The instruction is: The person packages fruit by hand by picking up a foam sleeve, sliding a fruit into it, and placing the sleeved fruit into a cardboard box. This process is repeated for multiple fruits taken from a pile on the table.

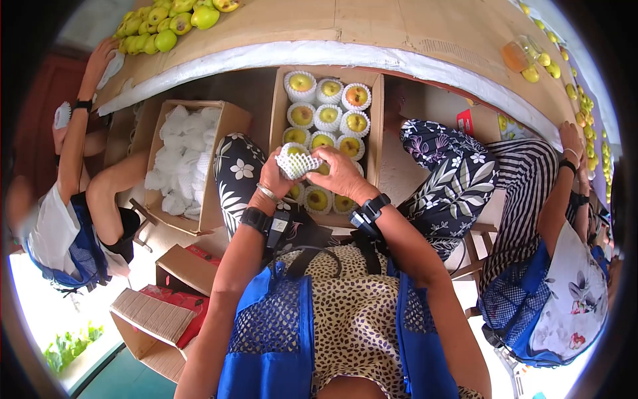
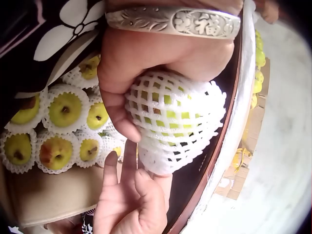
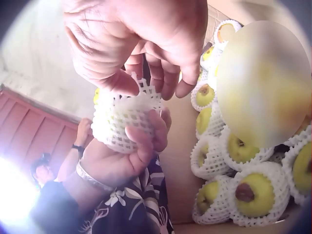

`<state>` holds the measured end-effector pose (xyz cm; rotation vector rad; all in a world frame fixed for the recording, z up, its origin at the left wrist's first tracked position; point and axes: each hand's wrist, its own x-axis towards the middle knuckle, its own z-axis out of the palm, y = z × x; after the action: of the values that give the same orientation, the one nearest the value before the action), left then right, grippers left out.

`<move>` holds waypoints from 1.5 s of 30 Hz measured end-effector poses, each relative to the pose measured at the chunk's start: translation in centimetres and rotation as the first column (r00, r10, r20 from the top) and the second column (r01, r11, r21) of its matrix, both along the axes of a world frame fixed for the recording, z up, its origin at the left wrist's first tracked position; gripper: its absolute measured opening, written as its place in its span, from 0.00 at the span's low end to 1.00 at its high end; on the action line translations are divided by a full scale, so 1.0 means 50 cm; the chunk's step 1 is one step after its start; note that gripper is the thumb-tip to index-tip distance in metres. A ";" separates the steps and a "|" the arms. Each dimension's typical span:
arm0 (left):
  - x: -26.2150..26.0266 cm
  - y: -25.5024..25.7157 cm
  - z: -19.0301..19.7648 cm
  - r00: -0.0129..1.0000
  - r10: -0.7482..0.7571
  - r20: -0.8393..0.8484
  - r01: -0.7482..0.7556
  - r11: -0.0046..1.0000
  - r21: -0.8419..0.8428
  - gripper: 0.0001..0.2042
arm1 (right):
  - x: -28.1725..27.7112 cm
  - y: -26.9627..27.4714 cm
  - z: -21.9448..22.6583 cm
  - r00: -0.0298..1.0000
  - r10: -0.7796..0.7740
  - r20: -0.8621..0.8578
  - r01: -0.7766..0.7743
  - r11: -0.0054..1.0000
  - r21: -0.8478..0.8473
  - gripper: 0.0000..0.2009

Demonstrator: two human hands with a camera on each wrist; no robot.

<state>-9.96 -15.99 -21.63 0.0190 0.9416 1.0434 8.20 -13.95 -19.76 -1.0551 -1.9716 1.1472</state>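
A green-yellow pear in a white foam net sleeve (image 1: 297, 161), soft and lattice-cut, sits above the open cardboard box (image 1: 280, 100) of sleeved pears. The left hand (image 1: 275, 177) cups it with curled fingers while the right hand (image 1: 337, 171) pinches the sleeve's rim from above. Only the left wrist view shows the fruit's skin through the mesh (image 2: 171, 114).

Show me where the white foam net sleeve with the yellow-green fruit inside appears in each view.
Head: white foam net sleeve sits at picture centre, gripped between left hand and right hand, above the cardboard box of wrapped yellow fruit.
Left wrist: sleeve fills the centre, under the palm.
Right wrist: sleeve centre-left, pinched at its top by the right fingers.
Shared landmark: the cardboard box.
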 end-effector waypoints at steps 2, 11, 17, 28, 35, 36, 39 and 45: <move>0.000 -0.002 -0.005 0.999 0.011 -0.042 -0.013 0.999 -0.041 0.15 | -0.006 -0.006 0.004 0.996 -0.085 0.037 0.081 0.991 0.104 0.17; -0.018 -0.024 -0.135 0.572 0.019 -0.820 0.351 0.898 0.266 0.13 | -0.012 -0.004 0.007 0.991 0.016 0.130 -0.009 0.998 -0.056 0.11; -0.045 -0.008 -0.148 0.902 0.007 -0.432 0.136 0.944 0.300 0.22 | -0.020 -0.009 0.018 0.980 -0.090 0.178 0.052 0.977 0.205 0.10; -0.003 0.003 0.019 0.959 0.201 0.198 -0.235 0.958 0.167 0.19 | -0.009 -0.007 0.040 0.970 -0.201 -0.135 0.203 0.979 0.000 0.31; 0.006 -0.024 -0.027 0.996 -0.093 -0.002 0.089 0.943 0.321 0.17 | -0.057 -0.043 0.037 0.983 -0.184 0.009 0.184 0.983 0.021 0.42; 0.016 -0.019 -0.001 0.987 -0.117 -0.108 0.147 0.925 0.350 0.17 | -0.055 -0.039 0.035 0.982 -0.189 0.031 0.188 0.982 0.029 0.41; 0.033 -0.008 0.034 0.991 -0.054 0.125 0.028 0.979 0.202 0.18 | -0.047 -0.028 0.031 0.975 -0.224 0.003 0.222 0.968 0.118 0.38; 0.018 -0.007 0.046 0.979 -0.185 0.084 0.170 0.972 0.159 0.22 | -0.021 -0.020 0.005 0.979 -0.090 0.184 0.043 0.969 0.245 0.35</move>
<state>-9.06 -16.33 -19.34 0.1738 0.7550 0.9386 7.14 -14.96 -19.51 -1.1289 -2.1434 0.7702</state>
